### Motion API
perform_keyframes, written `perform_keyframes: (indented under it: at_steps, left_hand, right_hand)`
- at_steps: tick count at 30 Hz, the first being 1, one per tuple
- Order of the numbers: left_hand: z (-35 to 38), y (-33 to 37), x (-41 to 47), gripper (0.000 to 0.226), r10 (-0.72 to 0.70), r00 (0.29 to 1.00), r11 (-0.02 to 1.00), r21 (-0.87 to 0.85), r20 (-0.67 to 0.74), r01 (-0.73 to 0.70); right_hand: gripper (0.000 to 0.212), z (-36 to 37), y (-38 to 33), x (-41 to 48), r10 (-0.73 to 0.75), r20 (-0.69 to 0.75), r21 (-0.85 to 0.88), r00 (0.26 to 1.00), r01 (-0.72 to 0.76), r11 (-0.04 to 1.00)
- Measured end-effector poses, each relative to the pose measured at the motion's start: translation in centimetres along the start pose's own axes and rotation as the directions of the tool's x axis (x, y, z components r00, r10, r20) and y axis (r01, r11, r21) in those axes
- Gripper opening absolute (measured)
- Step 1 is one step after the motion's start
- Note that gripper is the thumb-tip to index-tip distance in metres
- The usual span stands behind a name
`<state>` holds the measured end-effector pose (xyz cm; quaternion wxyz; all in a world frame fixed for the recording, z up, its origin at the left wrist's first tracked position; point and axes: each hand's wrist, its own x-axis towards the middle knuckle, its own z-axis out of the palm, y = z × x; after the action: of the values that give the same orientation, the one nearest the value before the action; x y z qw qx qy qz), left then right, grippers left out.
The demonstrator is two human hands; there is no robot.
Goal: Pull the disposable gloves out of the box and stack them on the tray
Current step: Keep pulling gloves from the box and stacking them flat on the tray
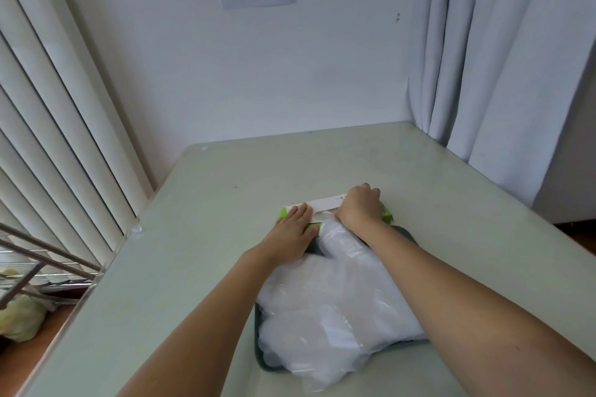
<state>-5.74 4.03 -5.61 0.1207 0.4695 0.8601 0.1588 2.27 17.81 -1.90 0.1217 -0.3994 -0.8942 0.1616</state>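
A flat green-and-white glove box [325, 205] lies on the table just beyond a dark tray [262, 361]. Several clear plastic gloves [335, 306] are heaped on the tray, covering most of it and spilling over its near edge. My left hand [292, 232] lies flat with straight fingers on the box's left end. My right hand [359, 205] sits over the box's right part with fingers curled down at the opening; what the fingertips hold is hidden.
The pale green table [193, 235] stands against a white wall, with vertical blinds [58, 145] at the left and a curtain [483, 74] at the right. A metal rack [38, 264] and a yellowish bag [22, 316] sit below the table's left edge.
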Motion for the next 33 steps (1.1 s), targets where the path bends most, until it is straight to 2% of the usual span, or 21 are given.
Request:
perform_keyframes:
  at_steps: [4,9,12,16,19,23,26,29,31,33]
  left_hand:
    - [0.2,-0.3,0.2,0.049,0.004,1.000,1.000,-0.012,-0.007,-0.005]
    - [0.3,-0.5,0.5,0.046,0.000,1.000,0.999,-0.034,-0.022,-0.001]
    - [0.3,-0.4,0.3,0.047,0.030,0.999,0.999,-0.020,-0.035,-0.030]
    - [0.2,-0.3,0.4,0.044,0.036,0.999,0.999,-0.037,-0.039,-0.037]
    - [0.3,-0.6,0.5,0.047,0.027,0.999,0.999,-0.030,-0.034,-0.028]
    - [0.4,-0.5,0.5,0.050,0.042,0.998,0.999,-0.012,-0.051,-0.043]
    - [0.5,-0.6,0.5,0.048,0.030,0.998,0.999,-0.029,-0.052,-0.032]
    - [0.4,-0.5,0.3,0.049,0.015,0.999,0.999,-0.029,-0.042,-0.016]
    - [0.2,-0.2,0.3,0.049,0.015,0.999,1.000,-0.017,-0.035,-0.015]
    - [-0.1,0.2,0.2,0.045,0.011,0.999,1.000,-0.019,-0.035,-0.011]
  right_hand:
    - [0.037,-0.8,0.1,-0.2,-0.022,0.064,-0.010,0.998,0.023,1.000]
    - [0.032,-0.2,0.5,0.3,-0.016,0.065,0.000,0.998,0.016,1.000]
    - [0.049,0.7,0.1,0.3,-0.023,0.032,-0.002,0.999,0.023,1.000]
    - [0.022,1.4,-0.6,-0.1,-0.072,-0.075,-0.122,0.995,0.062,0.991]
    - [0.027,1.2,-1.0,-0.5,-0.103,-0.053,-0.121,0.993,0.096,0.988]
    - [0.028,1.8,-0.5,-0.6,-0.071,-0.053,-0.096,0.996,0.066,0.993]
    - [0.027,1.7,-0.3,0.2,-0.035,-0.063,0.001,0.997,0.035,0.999]
    - [0.021,0.9,-0.1,1.2,0.061,0.043,0.170,0.997,-0.067,0.983]
    - [0.010,0.3,0.2,1.8,0.139,0.133,0.395,0.981,-0.181,0.901]
    - [0.019,-0.8,0.5,1.7,0.186,0.158,0.573,0.970,-0.243,0.782]
